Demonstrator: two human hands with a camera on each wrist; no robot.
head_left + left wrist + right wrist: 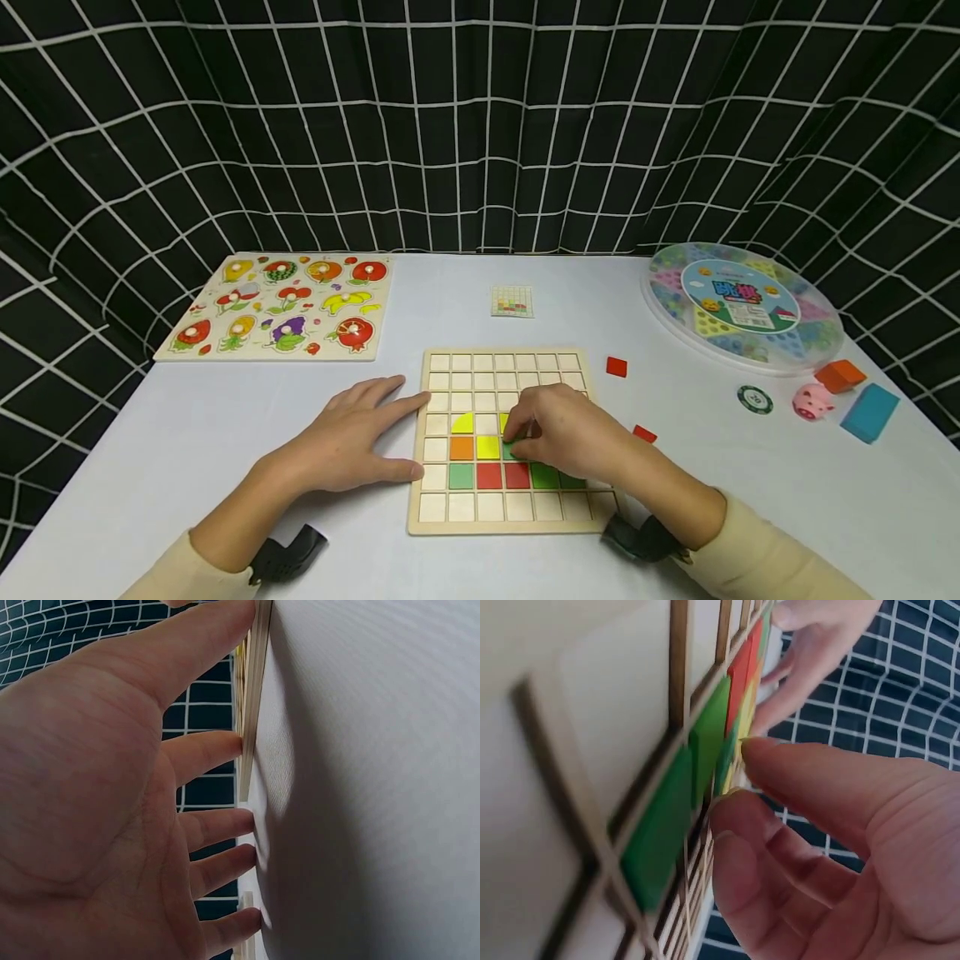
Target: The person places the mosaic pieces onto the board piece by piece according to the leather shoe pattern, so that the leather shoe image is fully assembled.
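Observation:
A wooden grid board lies on the white table. Colored tiles fill some of its cells: an orange tile, a yellow tile, two red tiles and several green ones. My left hand lies beside the board, fingers spread, with thumb and index fingertip against its left edge. My right hand is over the middle of the board, fingers curled. In the right wrist view its thumb and index finger pinch a green tile at a cell, partly hidden by the fingertips.
A small pattern card lies beyond the board. Loose red tiles lie to its right. A fruit puzzle board is at the back left. On the right are a round game case, a chip, a pig figure and blocks.

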